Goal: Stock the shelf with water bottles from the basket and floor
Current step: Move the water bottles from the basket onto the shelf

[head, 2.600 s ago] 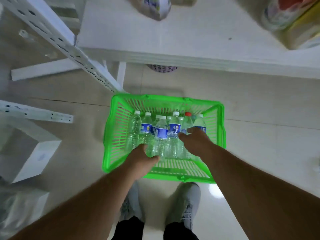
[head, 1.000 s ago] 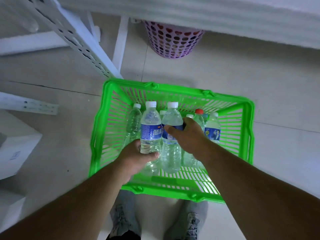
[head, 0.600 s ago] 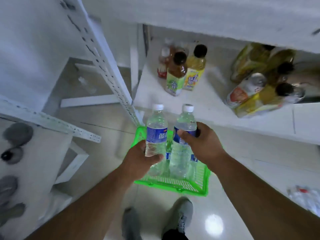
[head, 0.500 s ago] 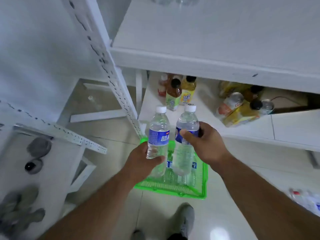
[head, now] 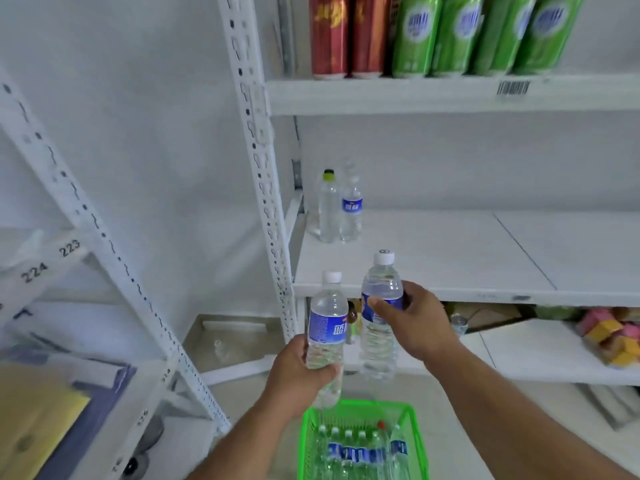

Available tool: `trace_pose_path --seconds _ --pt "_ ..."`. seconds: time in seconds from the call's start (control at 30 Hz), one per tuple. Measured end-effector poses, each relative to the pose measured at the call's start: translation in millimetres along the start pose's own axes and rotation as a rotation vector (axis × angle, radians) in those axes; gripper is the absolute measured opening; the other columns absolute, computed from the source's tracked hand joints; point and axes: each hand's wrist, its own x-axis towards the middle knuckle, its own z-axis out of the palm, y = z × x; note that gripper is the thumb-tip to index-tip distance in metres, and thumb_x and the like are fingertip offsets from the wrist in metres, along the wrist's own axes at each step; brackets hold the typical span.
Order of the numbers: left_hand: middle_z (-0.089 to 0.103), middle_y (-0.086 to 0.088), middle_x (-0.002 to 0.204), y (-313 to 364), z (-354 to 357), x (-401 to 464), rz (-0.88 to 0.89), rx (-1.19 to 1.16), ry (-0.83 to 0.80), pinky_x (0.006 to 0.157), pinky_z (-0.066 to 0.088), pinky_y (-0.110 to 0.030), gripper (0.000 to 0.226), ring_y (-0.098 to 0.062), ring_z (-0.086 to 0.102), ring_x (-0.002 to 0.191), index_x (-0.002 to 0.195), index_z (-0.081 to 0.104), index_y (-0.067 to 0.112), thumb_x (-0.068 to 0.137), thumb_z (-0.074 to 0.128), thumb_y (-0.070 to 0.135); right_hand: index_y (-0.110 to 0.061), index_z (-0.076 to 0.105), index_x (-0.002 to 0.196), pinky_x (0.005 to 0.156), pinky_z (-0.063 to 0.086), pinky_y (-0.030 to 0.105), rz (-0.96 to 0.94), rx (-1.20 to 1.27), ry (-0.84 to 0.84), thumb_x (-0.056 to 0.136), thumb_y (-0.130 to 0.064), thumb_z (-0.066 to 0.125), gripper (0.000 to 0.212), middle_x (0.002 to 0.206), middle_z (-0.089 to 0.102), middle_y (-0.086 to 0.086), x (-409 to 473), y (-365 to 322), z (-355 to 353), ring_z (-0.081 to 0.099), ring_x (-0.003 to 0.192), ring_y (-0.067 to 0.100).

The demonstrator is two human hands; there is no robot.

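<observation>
Stocking is at an early stage, as we judge it. Two bottles [head: 341, 211] stand on the shelf [head: 450, 251], far back at its left corner, well beyond both hands; possibly a third stands behind them, but the blur there leaves us unsure. The rest of that shelf board shows bare.

Left hand [head: 298, 374]: grip curled round the lower body of a bottle [head: 327, 327], upright, white cap up, blue label facing us. It sits just below the shelf's front edge.

Right hand [head: 415, 323]: grip wrapped round the label band of a second bottle [head: 381, 306], also upright, held a little higher, its cap already level with the shelf board. The two held bottles are close beside each other, not visibly touching.

Neither held bottle is on the shelf yet; both hang in front of its left end. Our reading: the step in hand is carrying this pair up and forward to set them beside the two at the back.

Containers. The basket [head: 412, 441], green slatted plastic, sits on the floor directly below the hands. It holds a row of upright bottles, most with white caps and blue labels, one with a red cap [head: 381, 425]; we make out about six. These remain to be stocked, so most of the work is left.

The shelf above, over the right hand, carries red cans [head: 346, 36] and green cans [head: 485, 32]. Below the right hand a lower shelf holds assorted packets, too dim to name.
</observation>
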Motion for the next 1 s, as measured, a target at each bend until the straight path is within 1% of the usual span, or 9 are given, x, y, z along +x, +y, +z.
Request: trace_pose_path --seconds 0.07,0.13,0.27,0.4,0.53,0.67,0.77,0.87,1.0 --pt "0.076 0.010 0.088 10.0 -4.1 -9.8 0.010 -0.008 0.016 0.080 0.056 -0.030 0.037 -0.006 0.072 0.080 0.096 0.065 0.027 0.066 0.084 0.016 -0.034 0.068 0.085 0.073 0.053 0.028 -0.006 0.021 0.012 0.084 -0.030 0.075 0.008 0.083 0.074 -0.011 -6.1 -13.6 -7.9 0.069 0.080 0.006" --pt "0.076 0.006 0.086 20.0 -5.4 -16.5 0.017 -0.022 0.043 0.079 0.056 -0.030 0.037 -0.010 0.072 0.081 0.096 0.066 0.024 0.066 0.085 0.012 -0.031 0.070 0.090 0.075 0.055 0.032 -0.015 0.017 0.010 0.084 -0.033 0.075 0.009 0.086 0.075 -0.009 -9.5 -23.4 -16.0 0.070 0.082 0.012" --pt "0.076 0.004 0.090 39.7 0.4 -20.2 0.037 -0.032 0.078 0.072 0.055 -0.027 0.039 -0.013 0.072 0.081 0.098 0.066 0.024 0.065 0.087 0.018 -0.028 0.069 0.096 0.073 0.054 0.030 -0.026 0.011 0.009 0.083 -0.036 0.074 0.015 0.087 0.074 -0.008 -7.8 -31.2 -32.7 0.069 0.082 0.013" --pt "0.075 0.005 0.089 62.1 14.3 -15.5 0.050 -0.047 0.107 0.064 0.051 -0.021 0.037 -0.012 0.072 0.082 0.098 0.066 0.025 0.069 0.086 0.016 -0.026 0.069 0.101 0.075 0.055 0.032 -0.039 0.005 -0.017 0.083 -0.038 0.074 0.021 0.090 0.073 -0.008 4.8 -27.7 -49.9 0.068 0.083 0.013" --pt "0.076 0.006 0.088 79.6 33.9 -7.1 0.073 -0.067 0.135 0.068 0.054 -0.023 0.037 -0.012 0.073 0.084 0.098 0.067 0.026 0.069 0.085 0.012 -0.027 0.070 0.099 0.075 0.056 0.033 -0.065 0.026 -0.067 0.083 -0.038 0.073 0.019 0.088 0.073 -0.009 23.2 -21.5 -68.9 0.069 0.083 0.012" --pt "0.077 0.005 0.089 91.4 51.9 2.5 0.069 -0.076 0.153 0.068 0.056 -0.024 0.036 -0.011 0.073 0.083 0.099 0.067 0.025 0.071 0.083 0.009 -0.028 0.070 0.099 0.076 0.056 0.033 -0.083 0.011 -0.088 0.081 -0.039 0.073 0.021 0.089 0.073 -0.010 43.2 -16.2 -84.4 0.069 0.083 0.010" --pt "0.076 0.008 0.088 98.2 60.9 13.0 0.055 -0.080 0.165 0.072 0.057 -0.026 0.035 -0.008 0.073 0.082 0.096 0.066 0.028 0.072 0.083 0.009 -0.031 0.068 0.096 0.078 0.057 0.035 -0.083 0.000 -0.103 0.082 -0.038 0.074 0.016 0.089 0.072 -0.012 58.6 -14.5 -91.3 0.069 0.083 0.010" --pt "0.076 0.009 0.087 100.7 65.4 29.6 0.037 -0.056 0.172 0.078 0.058 -0.031 0.036 -0.008 0.073 0.081 0.095 0.067 0.029 0.070 0.084 0.011 -0.030 0.069 0.101 0.079 0.057 0.035 -0.081 -0.001 -0.110 0.082 -0.039 0.074 0.022 0.092 0.072 -0.011 76.5 -11.5 -92.4 0.069 0.084 0.011" --pt "0.076 0.008 0.087 98.1 67.1 60.6 0.022 -0.032 0.171 0.082 0.059 -0.037 0.036 -0.009 0.073 0.081 0.095 0.067 0.028 0.069 0.083 0.009 -0.028 0.067 0.110 0.076 0.054 0.030 -0.063 -0.012 -0.118 0.083 -0.039 0.074 0.030 0.098 0.071 -0.010 105.8 -6.3 -84.6 0.067 0.087 0.011"
